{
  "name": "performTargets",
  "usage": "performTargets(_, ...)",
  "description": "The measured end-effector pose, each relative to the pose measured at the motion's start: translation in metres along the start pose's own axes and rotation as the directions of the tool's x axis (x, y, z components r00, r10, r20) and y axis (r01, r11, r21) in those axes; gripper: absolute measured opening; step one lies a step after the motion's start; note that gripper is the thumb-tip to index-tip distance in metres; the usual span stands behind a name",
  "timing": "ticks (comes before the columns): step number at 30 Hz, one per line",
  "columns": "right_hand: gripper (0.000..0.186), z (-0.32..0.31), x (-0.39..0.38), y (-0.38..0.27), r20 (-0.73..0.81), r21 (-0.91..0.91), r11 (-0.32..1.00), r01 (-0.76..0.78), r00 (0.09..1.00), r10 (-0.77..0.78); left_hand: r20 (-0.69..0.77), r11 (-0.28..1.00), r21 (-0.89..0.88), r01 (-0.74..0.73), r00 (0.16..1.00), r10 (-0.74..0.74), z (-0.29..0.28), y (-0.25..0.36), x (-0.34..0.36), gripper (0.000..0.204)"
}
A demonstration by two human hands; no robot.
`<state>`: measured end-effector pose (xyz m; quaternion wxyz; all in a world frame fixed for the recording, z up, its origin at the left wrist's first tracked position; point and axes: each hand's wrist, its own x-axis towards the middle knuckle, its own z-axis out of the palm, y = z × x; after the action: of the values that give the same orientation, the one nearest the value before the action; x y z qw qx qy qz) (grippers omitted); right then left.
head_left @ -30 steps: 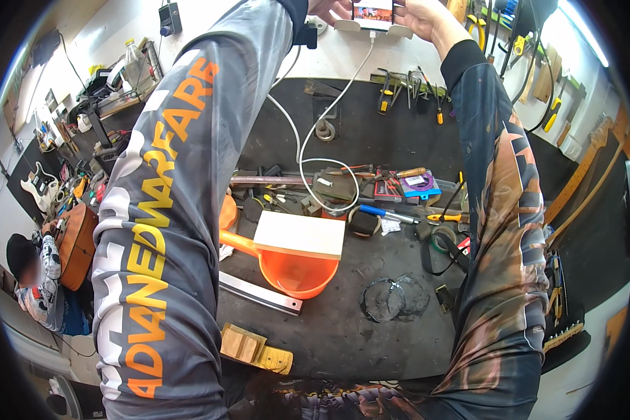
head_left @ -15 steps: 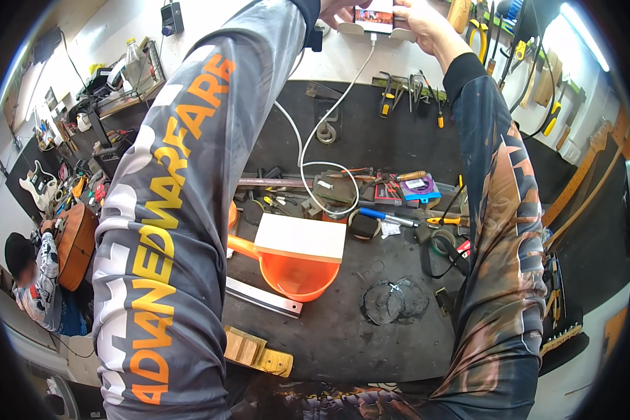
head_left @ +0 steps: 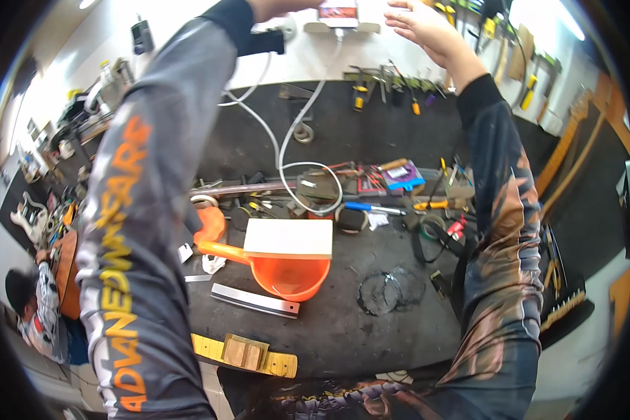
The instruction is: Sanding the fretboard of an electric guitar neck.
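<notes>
A phone (head_left: 338, 15) with a lit screen rests in a holder on the white wall, a white cable (head_left: 278, 140) running down from it to the bench. To its right, apart from it, my right hand (head_left: 427, 31) is raised with its fingers stretched out and nothing in them. My left hand (head_left: 276, 5) is at the top edge, left of the phone; the frame cuts off its fingers. Below, on the dark bench, stands an orange plastic dipper (head_left: 287, 280) with a handle. A pale board (head_left: 290, 238) lies across its rim.
In front of the dipper lie a metal bar (head_left: 255, 301) and a yellow fretboard-like strip (head_left: 280, 364) with a wooden block (head_left: 245, 352) on it. Tools and tape crowd the bench's back; pliers and screwdrivers (head_left: 359, 98) hang above. At the left, another person (head_left: 42, 301) handles a brown guitar body (head_left: 66, 280).
My right hand has come off the phone and moved a little right, fingers opening. My left hand has drawn away leftward. The view has shifted slightly.
</notes>
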<state>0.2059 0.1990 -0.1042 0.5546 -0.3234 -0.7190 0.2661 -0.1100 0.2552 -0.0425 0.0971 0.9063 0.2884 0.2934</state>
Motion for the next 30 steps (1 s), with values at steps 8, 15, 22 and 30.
performTargets(8,0.024,-0.114,-0.202,-0.067,-0.007,-0.195,0.979,-0.066,0.998,0.066,0.174,0.309,0.938,-0.159,0.984,-0.023,0.003,0.076,-0.106,0.047)
performTargets(15,0.067,-0.218,-0.225,0.121,-0.652,-0.333,0.858,-0.392,0.753,0.091,-0.499,0.931,0.347,0.111,0.862,0.084,0.093,0.165,-0.253,0.067)
performTargets(22,0.132,-0.207,-0.196,0.231,-0.711,-0.623,0.349,-0.700,0.693,0.120,-0.479,0.971,0.129,0.202,0.870,-0.118,0.111,0.186,-0.368,0.076)
performTargets(30,0.108,-0.222,-0.190,0.215,-0.756,-0.613,0.339,-0.714,0.654,0.010,-0.525,0.900,-0.238,0.365,0.731,-0.436,0.100,0.174,-0.449,0.077)
